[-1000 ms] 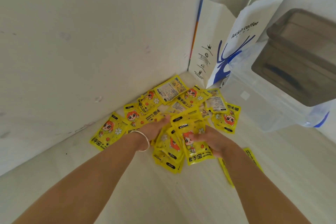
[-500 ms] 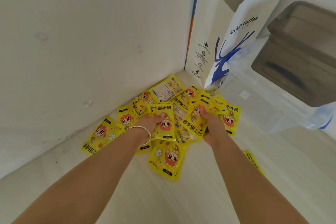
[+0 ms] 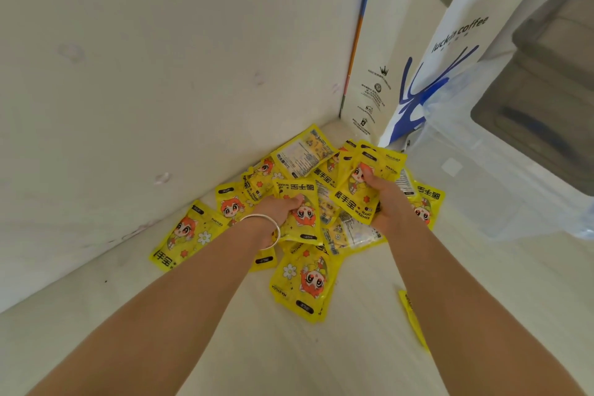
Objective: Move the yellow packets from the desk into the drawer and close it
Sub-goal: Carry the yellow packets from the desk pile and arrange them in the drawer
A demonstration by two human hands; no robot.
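Several yellow packets (image 3: 302, 280) with a cartoon face lie heaped in the corner of the pale desk (image 3: 225, 347), against the wall. My left hand (image 3: 279, 212), with a silver bangle on the wrist, grips a yellow packet (image 3: 303, 212) at the middle of the heap. My right hand (image 3: 385, 199) holds a bunch of packets (image 3: 356, 183) by their right side. One packet (image 3: 413, 318) lies apart, partly hidden under my right forearm. No drawer is in view.
A white paper bag (image 3: 427, 51) with blue print stands in the corner behind the heap. A clear plastic box (image 3: 501, 170) with a dark lid sits to the right, close to my right hand. The white wall (image 3: 144, 74) runs along the left.
Both hands moved forward from the near side of the heap into it and closed on packets. The stack they held a second ago now lies on the desk in front.
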